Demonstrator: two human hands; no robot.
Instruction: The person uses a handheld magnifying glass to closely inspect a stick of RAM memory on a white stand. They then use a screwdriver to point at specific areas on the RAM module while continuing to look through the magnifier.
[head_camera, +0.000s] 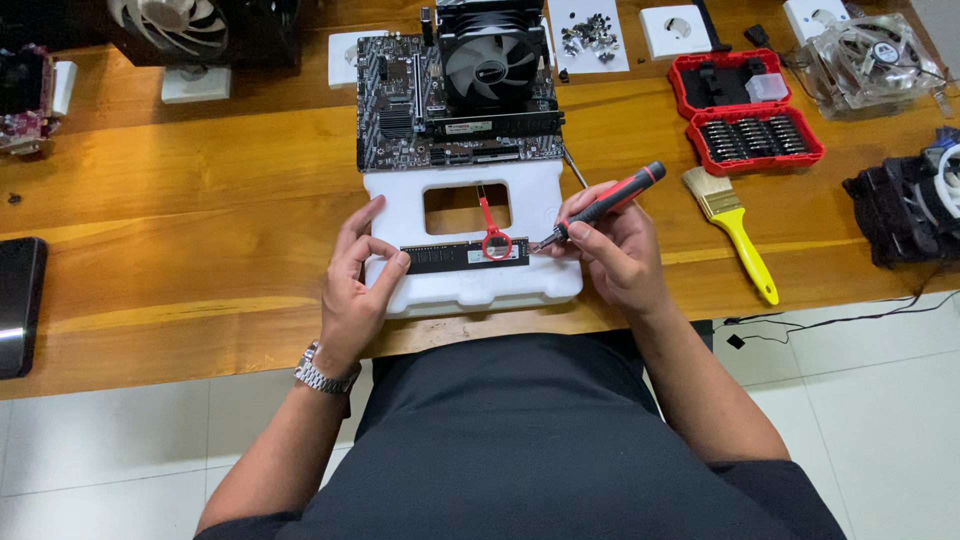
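The right hand (618, 250) grips a red-and-black-handled screwdriver (605, 205), its tip touching the right end of a long black memory stick (465, 255). The left hand (355, 280) holds nothing (fingers (385, 252) curled narrow), its fingertips at the stick's left end. The stick lies between both hands on a white moulded foam tray (470, 285) on the wooden desk (200, 250).

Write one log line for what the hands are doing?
left hand: steadies memory stick | right hand: holds screwdriver, tip at stick | base: white foam tray

A red open case of screwdriver bits (748, 112) lies at the table's upper right, and a dark tablet screen (18, 300) at its left edge.
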